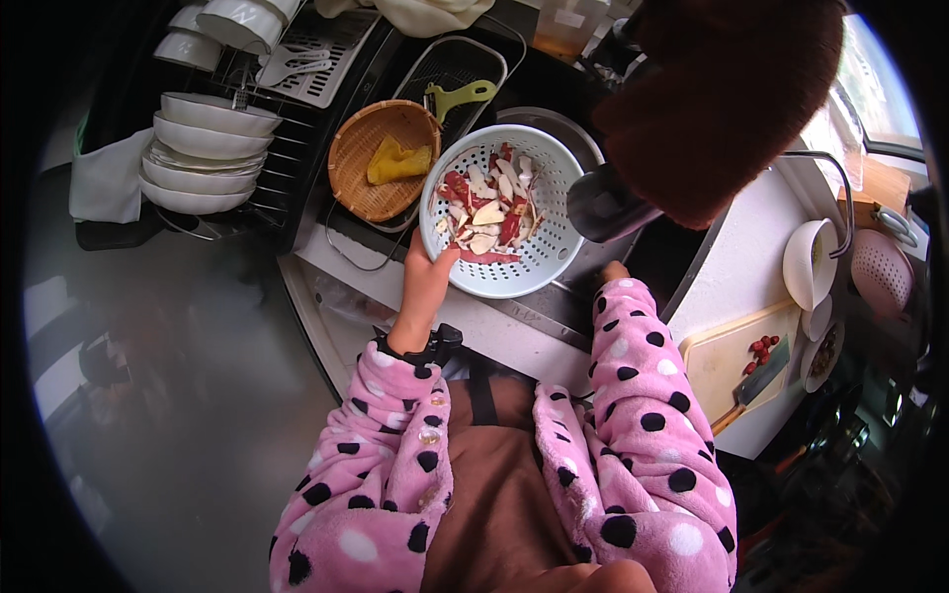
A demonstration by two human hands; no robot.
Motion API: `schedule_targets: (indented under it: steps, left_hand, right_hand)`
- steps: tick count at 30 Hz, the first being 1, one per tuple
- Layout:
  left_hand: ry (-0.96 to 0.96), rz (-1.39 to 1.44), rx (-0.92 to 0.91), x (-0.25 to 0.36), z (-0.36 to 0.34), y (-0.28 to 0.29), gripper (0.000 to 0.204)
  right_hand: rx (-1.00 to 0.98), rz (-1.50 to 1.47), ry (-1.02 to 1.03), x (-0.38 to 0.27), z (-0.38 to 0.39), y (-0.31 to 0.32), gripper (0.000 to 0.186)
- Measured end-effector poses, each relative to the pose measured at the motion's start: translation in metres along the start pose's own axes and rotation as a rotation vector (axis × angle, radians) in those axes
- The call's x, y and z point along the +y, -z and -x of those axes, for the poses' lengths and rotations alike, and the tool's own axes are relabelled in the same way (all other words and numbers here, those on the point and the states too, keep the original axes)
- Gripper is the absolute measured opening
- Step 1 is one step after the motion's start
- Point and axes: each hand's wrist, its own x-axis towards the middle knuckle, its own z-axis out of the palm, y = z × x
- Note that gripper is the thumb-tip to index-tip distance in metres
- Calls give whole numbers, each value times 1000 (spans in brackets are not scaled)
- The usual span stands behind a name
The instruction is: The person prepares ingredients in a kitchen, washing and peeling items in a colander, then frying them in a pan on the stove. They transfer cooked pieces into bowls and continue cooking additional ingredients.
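Observation:
A pale blue-white colander (563, 188) sits over the sink (542, 314), holding red and white cut pieces (489, 206) that I cannot name for certain. My left hand (427, 282) grips the colander's near-left rim, thumb on the inner side. Lower right of the colander, my right hand (615, 270) reaches toward the sink; its fingers are hidden, so whether it holds anything does not show. A dark cylindrical spout (608, 203) overlaps the colander's right rim.
Left of the colander is a wicker basket (346, 163) with a yellow cloth (397, 161). A green-handled peeler (461, 96) lies behind. Stacked white bowls (203, 163) fill the rack. At right, a cutting board (712, 361) bears a knife (766, 371) and red pieces (759, 351). Dark red fuzzy material (722, 109) blocks the upper right.

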Motion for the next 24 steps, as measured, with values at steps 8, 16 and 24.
schedule_targets:
  steps: [8, 16, 24]
  left_hand:
    - [-29, -4, -6, -6, -5, 1, 48]
    - [-30, -55, -34, -11, -14, -9, 48]
    - [-19, -64, -60, -8, -8, -4, 47]
  right_hand:
    - [126, 25, -56, -16, 26, 25, 26]
    - [382, -802, 557, -91, 200, 144, 15]
    - [439, -1060, 588, -109, 197, 143, 14]
